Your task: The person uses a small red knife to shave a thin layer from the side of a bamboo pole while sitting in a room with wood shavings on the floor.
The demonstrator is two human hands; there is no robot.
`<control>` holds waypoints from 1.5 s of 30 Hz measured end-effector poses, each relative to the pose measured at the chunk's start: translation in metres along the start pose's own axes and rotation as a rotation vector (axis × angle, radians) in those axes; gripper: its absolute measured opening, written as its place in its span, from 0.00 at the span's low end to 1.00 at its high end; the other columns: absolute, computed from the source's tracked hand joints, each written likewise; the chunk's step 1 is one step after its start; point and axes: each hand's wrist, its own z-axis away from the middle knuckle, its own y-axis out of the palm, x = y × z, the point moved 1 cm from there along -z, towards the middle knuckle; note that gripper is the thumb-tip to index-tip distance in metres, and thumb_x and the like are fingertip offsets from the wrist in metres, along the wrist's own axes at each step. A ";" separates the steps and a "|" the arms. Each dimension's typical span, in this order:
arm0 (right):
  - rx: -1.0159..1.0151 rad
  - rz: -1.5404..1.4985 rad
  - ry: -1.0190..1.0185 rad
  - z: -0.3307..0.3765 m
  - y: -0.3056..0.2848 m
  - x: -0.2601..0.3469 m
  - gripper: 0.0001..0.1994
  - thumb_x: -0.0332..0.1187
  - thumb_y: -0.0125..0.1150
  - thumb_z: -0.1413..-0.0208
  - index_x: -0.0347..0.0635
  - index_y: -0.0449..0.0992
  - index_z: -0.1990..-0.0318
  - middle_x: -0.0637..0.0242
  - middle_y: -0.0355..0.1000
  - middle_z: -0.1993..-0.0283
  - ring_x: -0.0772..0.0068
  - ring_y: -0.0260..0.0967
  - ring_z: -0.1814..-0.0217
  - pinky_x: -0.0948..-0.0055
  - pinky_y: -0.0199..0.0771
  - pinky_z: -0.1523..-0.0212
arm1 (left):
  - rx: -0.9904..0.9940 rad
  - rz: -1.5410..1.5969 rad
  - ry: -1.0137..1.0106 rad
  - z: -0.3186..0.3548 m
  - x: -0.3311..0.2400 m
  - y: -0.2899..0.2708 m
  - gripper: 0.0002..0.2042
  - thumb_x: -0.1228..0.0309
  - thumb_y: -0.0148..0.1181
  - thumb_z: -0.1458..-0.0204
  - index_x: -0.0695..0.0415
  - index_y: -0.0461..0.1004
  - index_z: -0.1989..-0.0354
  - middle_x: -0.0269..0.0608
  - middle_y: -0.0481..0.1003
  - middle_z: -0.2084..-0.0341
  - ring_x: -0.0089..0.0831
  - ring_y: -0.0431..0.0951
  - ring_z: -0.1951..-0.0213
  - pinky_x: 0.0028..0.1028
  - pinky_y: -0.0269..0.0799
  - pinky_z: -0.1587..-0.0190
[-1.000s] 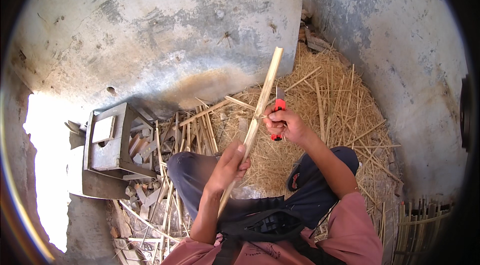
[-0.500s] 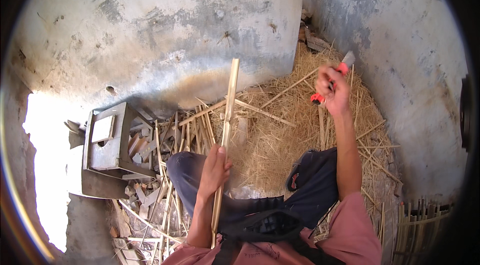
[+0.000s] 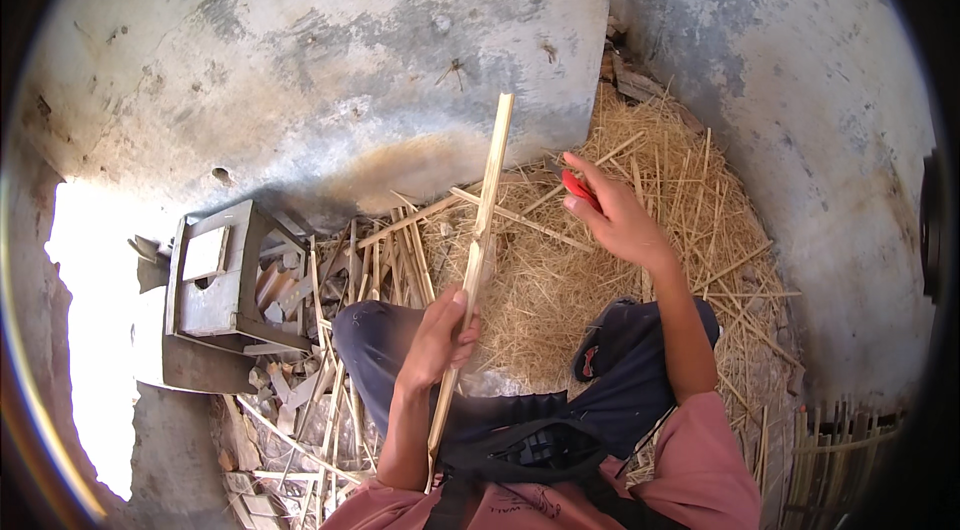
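My left hand (image 3: 437, 342) is closed around the lower part of a long pale bamboo strip (image 3: 490, 185). The strip slants upward and a little right, with a knot about midway, and its lower end reaches my lap. To the right, my right hand (image 3: 625, 223) grips a knife with a red handle (image 3: 580, 192). Its short dark blade points up and left toward the strip, apart from it. Most of the handle is hidden by my fingers and palm.
Straw-like shavings (image 3: 560, 305) cover the floor ahead. Loose bamboo strips (image 3: 405, 250) lie left of them. A wooden box (image 3: 215, 275) holding scraps stands at the left. A wall (image 3: 400, 50) rises beyond, and a rack of slats (image 3: 845, 445) is at the lower right.
My right hand has come left and down with the knife, closer to the bamboo strip. My left hand has shifted slightly right and the strip leans further right.
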 end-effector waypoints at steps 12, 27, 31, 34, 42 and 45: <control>-0.096 -0.077 -0.062 -0.005 0.014 0.010 0.16 0.40 0.51 0.24 0.36 0.80 0.47 0.68 0.71 0.71 0.77 0.67 0.76 0.71 0.69 0.66 | 0.098 0.109 -0.082 -0.006 -0.007 0.002 0.16 0.53 0.42 0.23 0.54 0.66 0.55 0.30 0.60 0.79 0.17 0.54 0.84 0.20 0.49 0.83; -0.006 -0.189 -0.433 0.029 0.070 0.058 0.17 0.40 0.72 0.39 0.40 0.82 0.49 0.56 0.82 0.59 0.57 0.82 0.63 0.62 0.81 0.64 | -0.045 -0.408 0.309 -0.006 -0.018 0.014 0.17 0.67 0.68 0.35 0.60 0.72 0.43 0.25 0.70 0.68 0.15 0.67 0.65 0.21 0.66 0.62; 0.055 -0.110 -0.413 0.033 0.074 0.060 0.15 0.39 0.71 0.38 0.40 0.82 0.50 0.56 0.82 0.60 0.54 0.83 0.63 0.61 0.81 0.64 | -0.069 -0.414 0.353 -0.004 -0.019 0.023 0.16 0.68 0.68 0.34 0.60 0.73 0.44 0.28 0.73 0.64 0.16 0.70 0.62 0.22 0.69 0.60; 0.007 -0.109 -0.468 0.032 0.082 0.052 0.14 0.38 0.70 0.39 0.41 0.82 0.51 0.56 0.82 0.61 0.52 0.82 0.63 0.60 0.81 0.64 | -0.136 -0.414 0.283 -0.003 -0.021 0.027 0.15 0.68 0.68 0.34 0.61 0.74 0.46 0.29 0.75 0.64 0.17 0.71 0.62 0.22 0.70 0.60; -0.090 -0.086 -0.503 0.036 0.089 0.052 0.14 0.38 0.69 0.38 0.42 0.83 0.50 0.59 0.83 0.60 0.55 0.82 0.67 0.62 0.80 0.69 | -0.320 -0.695 0.498 -0.009 -0.011 0.029 0.12 0.67 0.66 0.33 0.64 0.76 0.52 0.32 0.72 0.78 0.18 0.66 0.74 0.27 0.64 0.73; -0.085 -0.066 -0.472 0.037 0.088 0.053 0.14 0.38 0.69 0.38 0.41 0.83 0.50 0.58 0.83 0.60 0.54 0.82 0.67 0.62 0.81 0.69 | -0.353 -0.761 0.547 -0.009 -0.011 0.032 0.13 0.66 0.65 0.32 0.65 0.76 0.51 0.36 0.70 0.82 0.19 0.65 0.77 0.29 0.63 0.75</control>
